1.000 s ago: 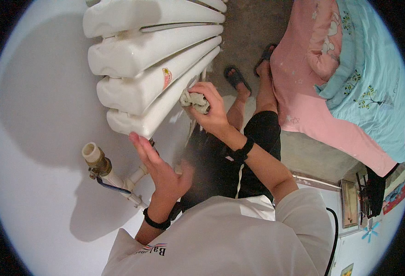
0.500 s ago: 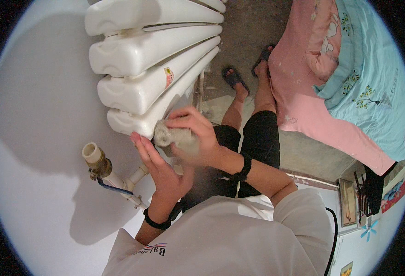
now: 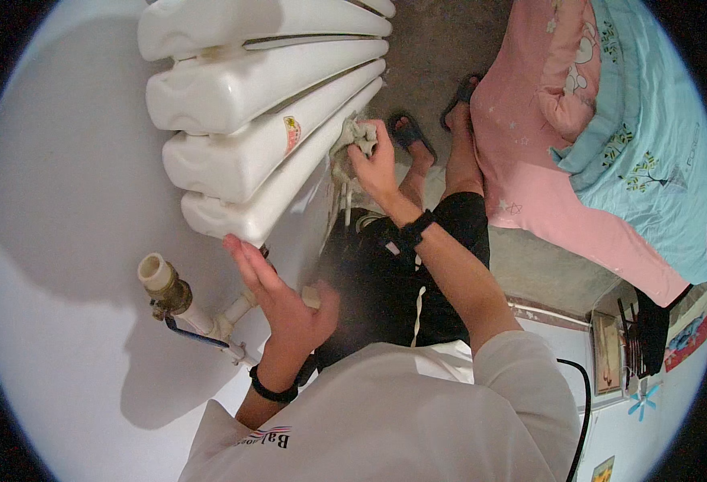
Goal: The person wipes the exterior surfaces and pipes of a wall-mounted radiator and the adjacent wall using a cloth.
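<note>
My right hand (image 3: 379, 169) is closed around a crumpled grey-green cloth (image 3: 357, 135), pressing it along the side of the white radiator's (image 3: 245, 165) nearest section, toward its lower end. My left hand (image 3: 283, 301) has its fingers stretched out. Its fingertips rest at the top end of that same section, and nothing shows in its grasp. A small red and yellow sticker (image 3: 292, 134) is on the neighbouring section.
Left of my left hand, a pipe with a brass valve (image 3: 175, 294) and a blue lever (image 3: 197, 333) stands out from the white wall (image 3: 64, 321). On the right is a bed with a pink sheet (image 3: 522, 145) and a light-blue quilt (image 3: 659, 145).
My right hand has moved the cloth down along the radiator section, away from the top end and my left hand. The left hand has stayed nearly in place.
</note>
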Demonstrator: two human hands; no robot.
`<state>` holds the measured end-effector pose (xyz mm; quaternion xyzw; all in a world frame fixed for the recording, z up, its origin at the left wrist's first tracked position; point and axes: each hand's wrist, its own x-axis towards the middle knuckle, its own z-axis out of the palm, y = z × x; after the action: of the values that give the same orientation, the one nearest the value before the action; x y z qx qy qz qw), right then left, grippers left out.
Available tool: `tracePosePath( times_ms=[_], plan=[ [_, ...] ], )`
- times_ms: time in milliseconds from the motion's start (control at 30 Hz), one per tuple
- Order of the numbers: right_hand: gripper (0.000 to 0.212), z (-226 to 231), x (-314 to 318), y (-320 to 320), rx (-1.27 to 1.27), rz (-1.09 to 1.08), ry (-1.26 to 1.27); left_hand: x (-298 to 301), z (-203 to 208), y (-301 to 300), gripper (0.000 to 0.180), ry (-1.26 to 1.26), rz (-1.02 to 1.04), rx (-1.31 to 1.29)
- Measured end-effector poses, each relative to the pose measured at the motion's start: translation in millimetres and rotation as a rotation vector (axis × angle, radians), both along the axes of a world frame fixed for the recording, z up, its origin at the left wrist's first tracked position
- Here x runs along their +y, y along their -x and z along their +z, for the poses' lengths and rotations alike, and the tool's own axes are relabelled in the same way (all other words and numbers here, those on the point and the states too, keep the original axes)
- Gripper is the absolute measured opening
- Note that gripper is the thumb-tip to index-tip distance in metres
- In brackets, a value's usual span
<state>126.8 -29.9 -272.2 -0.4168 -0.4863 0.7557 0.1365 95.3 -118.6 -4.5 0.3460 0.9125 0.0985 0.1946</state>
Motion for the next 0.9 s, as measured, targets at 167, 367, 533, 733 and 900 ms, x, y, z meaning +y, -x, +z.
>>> tracePosePath(
  times_ms=[167,367,533,733,900],
  plan=[
    [0.029,-16.4,1.7,2.2,-0.033,-0.022,-0.020,4.2,3.0,0.7,0.103,0.019,0.005,-0.006],
    [0.046,47.6,-12.8,-6.1,0.047,0.037,0.156,1.5,4.1,0.7,0.102,0.008,0.026,-0.021],
    [0.042,116.9,-16.7,-9.4,0.228,0.033,0.070,1.8,4.2,1.0,0.101,0.038,0.017,-0.009],
    [0.047,122.5,-10.9,-8.0,0.343,0.046,-0.021,-6.0,2.6,-0.8,0.109,0.029,0.028,-0.033],
    [0.046,73.0,-12.7,-5.5,0.230,-0.032,0.269,-8.6,2.8,-2.7,0.105,0.031,0.079,-0.089]
  ],
)
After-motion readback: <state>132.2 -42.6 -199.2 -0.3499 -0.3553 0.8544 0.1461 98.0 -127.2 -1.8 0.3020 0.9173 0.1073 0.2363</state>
